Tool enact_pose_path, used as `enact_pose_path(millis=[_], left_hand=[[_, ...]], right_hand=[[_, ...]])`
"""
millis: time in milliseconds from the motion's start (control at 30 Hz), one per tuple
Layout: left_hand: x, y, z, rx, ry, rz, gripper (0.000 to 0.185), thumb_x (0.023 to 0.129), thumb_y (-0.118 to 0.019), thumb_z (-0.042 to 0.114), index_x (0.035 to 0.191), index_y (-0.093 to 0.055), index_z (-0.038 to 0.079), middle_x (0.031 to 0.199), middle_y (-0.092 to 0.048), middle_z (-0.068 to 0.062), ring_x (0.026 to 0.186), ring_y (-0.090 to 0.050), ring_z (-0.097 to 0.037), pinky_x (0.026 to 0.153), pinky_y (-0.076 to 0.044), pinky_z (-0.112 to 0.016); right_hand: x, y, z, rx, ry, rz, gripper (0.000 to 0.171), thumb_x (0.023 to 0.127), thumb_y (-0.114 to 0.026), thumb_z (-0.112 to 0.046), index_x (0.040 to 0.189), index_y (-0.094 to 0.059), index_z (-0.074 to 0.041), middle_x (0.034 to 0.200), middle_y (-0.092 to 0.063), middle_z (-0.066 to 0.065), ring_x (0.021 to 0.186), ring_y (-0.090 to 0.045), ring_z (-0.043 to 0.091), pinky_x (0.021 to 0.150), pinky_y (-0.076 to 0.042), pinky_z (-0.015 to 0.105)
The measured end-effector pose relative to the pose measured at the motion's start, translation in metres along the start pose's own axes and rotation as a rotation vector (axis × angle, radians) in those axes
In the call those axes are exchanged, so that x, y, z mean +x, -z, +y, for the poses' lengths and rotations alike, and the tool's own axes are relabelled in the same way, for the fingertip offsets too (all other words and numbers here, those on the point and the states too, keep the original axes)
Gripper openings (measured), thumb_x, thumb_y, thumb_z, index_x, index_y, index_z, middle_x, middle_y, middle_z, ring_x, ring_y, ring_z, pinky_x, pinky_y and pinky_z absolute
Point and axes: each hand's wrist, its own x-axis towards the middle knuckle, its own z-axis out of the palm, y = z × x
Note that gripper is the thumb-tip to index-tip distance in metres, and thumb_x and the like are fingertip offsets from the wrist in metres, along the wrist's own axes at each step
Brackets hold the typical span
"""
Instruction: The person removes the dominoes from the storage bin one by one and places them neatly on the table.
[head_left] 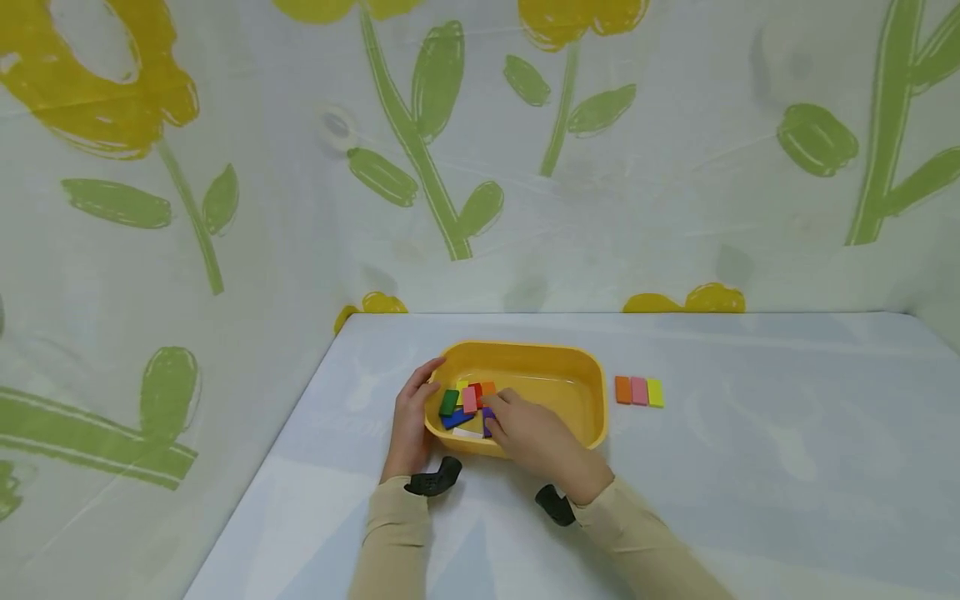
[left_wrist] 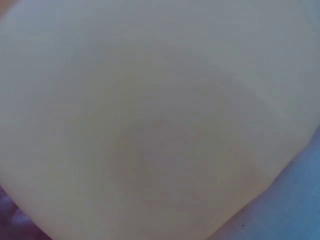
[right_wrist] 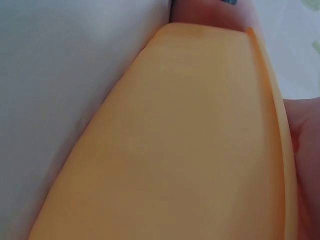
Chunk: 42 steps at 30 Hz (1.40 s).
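Observation:
A yellow plastic tub [head_left: 540, 354] stands on the table. My left hand [head_left: 410, 421] grips its left end, with fingers along the outside and the thumb at the rim. My right hand [head_left: 536, 437] reaches over the near rim into the tub. Its fingertips are among small coloured blocks, beside a purple block [head_left: 487, 421] and an orange block [head_left: 487, 388]; whether they pinch one is unclear. Around them lie a green block [head_left: 448, 402], a pink block [head_left: 469, 400], a blue block [head_left: 457, 418] and a white block [head_left: 467, 433]. The tub's wall [right_wrist: 190, 130] fills the right wrist view.
Right of the tub, an orange tile [head_left: 623, 390], a pink tile [head_left: 639, 391] and a yellow tile [head_left: 656, 393] lie side by side on the white table [head_left: 750, 467]. A flower-patterned curtain [head_left: 675, 208] hangs behind. The left wrist view is mostly a blurred pale surface.

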Motion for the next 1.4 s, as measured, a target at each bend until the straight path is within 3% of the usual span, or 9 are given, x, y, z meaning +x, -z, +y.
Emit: enact_pose_path(millis=[167, 533, 900, 1200, 1400], left_hand=[[0.0005, -0.0002, 0.0006, 0.01, -0.008, -0.008, 0.035, 0.089, -0.041, 0.015, 0.12, -0.055, 0.022, 0.129, -0.044, 0.012, 0.122, -0.033, -0.009, 0.104, -0.024, -0.033], [-0.001, 0.0008, 0.0024, 0.014, 0.008, 0.003, 0.034, 0.089, -0.042, 0.016, 0.119, -0.057, 0.024, 0.128, -0.043, 0.014, 0.121, -0.034, -0.008, 0.103, -0.025, -0.032], [-0.0015, -0.0012, 0.0021, 0.03, 0.018, 0.019, 0.033, 0.089, -0.042, 0.018, 0.118, -0.057, 0.026, 0.128, -0.043, 0.016, 0.12, -0.035, -0.006, 0.103, -0.026, -0.032], [-0.0009, -0.0004, 0.0027, 0.033, 0.007, 0.01, 0.033, 0.089, -0.042, 0.018, 0.117, -0.057, 0.026, 0.128, -0.043, 0.016, 0.121, -0.034, -0.006, 0.104, -0.025, -0.032], [-0.0019, 0.0001, 0.0026, 0.042, 0.015, 0.01, 0.033, 0.09, -0.041, 0.018, 0.118, -0.057, 0.027, 0.128, -0.043, 0.016, 0.122, -0.033, -0.006, 0.105, -0.023, -0.034]], right_hand=[[0.0062, -0.0025, -0.0036, 0.029, 0.031, -0.002, 0.035, 0.092, -0.044, -0.03, 0.117, -0.058, -0.01, 0.106, -0.054, 0.003, 0.088, -0.054, 0.015, 0.083, -0.047, 0.03], [0.0103, -0.0028, -0.0033, 0.041, 0.036, -0.148, 0.041, 0.095, -0.035, -0.035, 0.124, -0.055, -0.013, 0.127, -0.05, 0.004, 0.113, -0.046, 0.024, 0.099, -0.032, 0.038], [0.0101, -0.0033, -0.0028, 0.163, -0.052, -0.149, 0.042, 0.093, -0.036, -0.041, 0.117, -0.059, -0.014, 0.106, -0.06, -0.004, 0.095, -0.053, 0.018, 0.094, -0.039, 0.037], [0.0095, -0.0017, -0.0022, 0.214, -0.064, -0.165, 0.043, 0.093, -0.038, -0.039, 0.118, -0.058, -0.011, 0.113, -0.058, 0.0, 0.102, -0.052, 0.018, 0.095, -0.038, 0.037], [0.0087, -0.0003, -0.0008, 0.273, -0.052, -0.187, 0.038, 0.093, -0.039, -0.037, 0.107, -0.063, -0.011, 0.103, -0.06, -0.003, 0.09, -0.053, 0.014, 0.092, -0.04, 0.035]])
